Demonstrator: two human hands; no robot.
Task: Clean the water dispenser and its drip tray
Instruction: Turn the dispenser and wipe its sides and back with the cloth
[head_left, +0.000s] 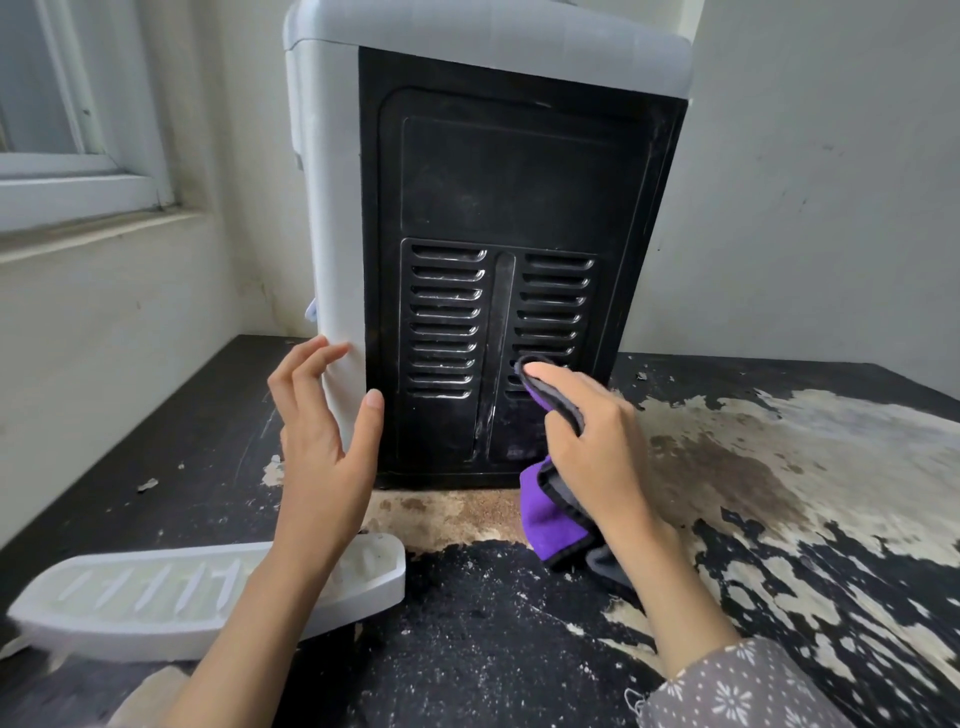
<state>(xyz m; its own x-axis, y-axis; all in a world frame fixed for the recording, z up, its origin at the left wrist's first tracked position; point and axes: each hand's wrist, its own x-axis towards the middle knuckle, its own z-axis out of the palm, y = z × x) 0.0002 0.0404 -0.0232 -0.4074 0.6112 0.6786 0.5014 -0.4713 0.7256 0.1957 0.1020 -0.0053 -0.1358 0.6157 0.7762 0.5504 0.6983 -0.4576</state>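
Observation:
The water dispenser (488, 171) stands on the table with its black back panel and vent slots facing me; its sides and top are white. My right hand (597, 441) grips a purple and grey cloth (553, 514) and presses a fold of it with one finger against the lower right vent slots. My left hand (324, 426) is spread with straight fingers, its fingertips on the dispenser's white left corner and its thumb at the black panel's edge. The white drip tray (156, 597) lies loose on the table at the front left, partly hidden by my left forearm.
The black table top (493, 623) is worn, with peeling patches and crumbs, and a large bare stained area (779, 457) to the right. White walls stand close behind. A window and sill (78, 208) are at the left.

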